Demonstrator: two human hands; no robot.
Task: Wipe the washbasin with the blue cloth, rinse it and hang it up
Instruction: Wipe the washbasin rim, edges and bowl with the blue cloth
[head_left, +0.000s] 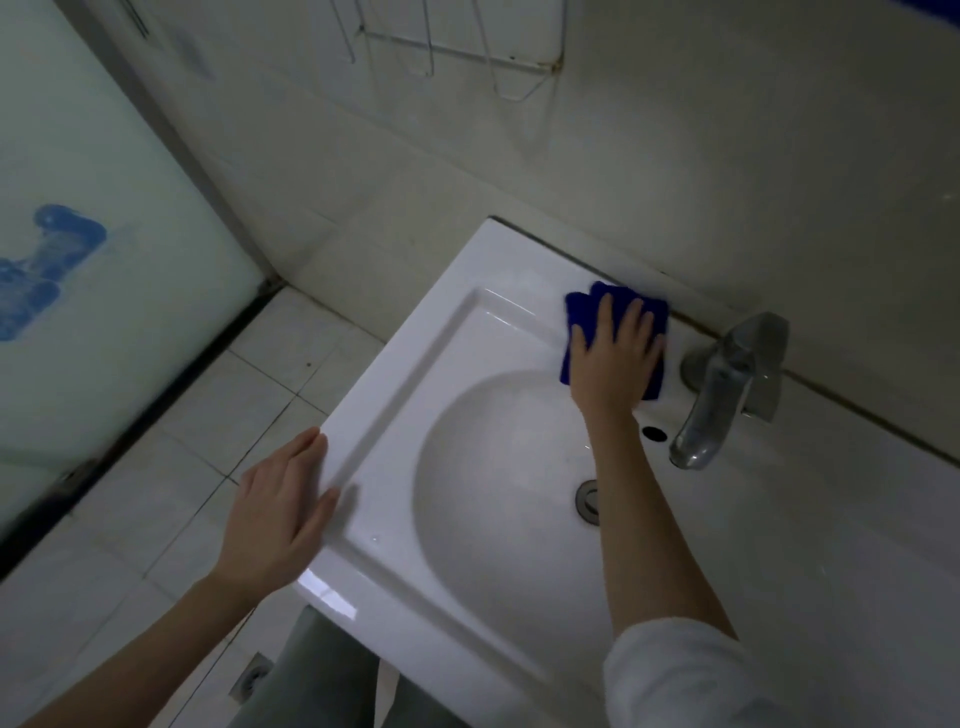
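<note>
Now the right grip (613, 358), a bare hand, lies flat with its fingers straight and a little spread. It curls round nothing and presses palm-down on the cloth (577, 312). The blue cloth is folded and lies on the back ledge of the basin (415, 343), at about 1 o'clock from the bowl (493, 467), close to the wall (675, 156). Its edges show round the fingers at 12, 9 and 3 o'clock. The forearm crosses the bowl from 5 o'clock, ending in a white sleeve (675, 670).

At 3 o'clock from the cloth, just beside it, stands the metal tap (727, 384), its spout pointing down toward 6 o'clock. Below the tap's base is a dark overflow hole (653, 432), and the drain (587, 501) sits partly behind the forearm.

The left grip (280, 514) is also flat, fingers straight and together, holding nothing. It lies at the basin's outer rim, at 9 o'clock from the bowl, with the fingertips on the rim's edge.

Farther out, a white-tiled floor (208, 415) runs at 8 o'clock, with a small floor drain (254, 675) near grey trousers (322, 670) at 6 o'clock. A frosted glass door (78, 338) with blue marks fills 9 o'clock. A wire rack (452, 49) hangs on the wall at 12 o'clock.
</note>
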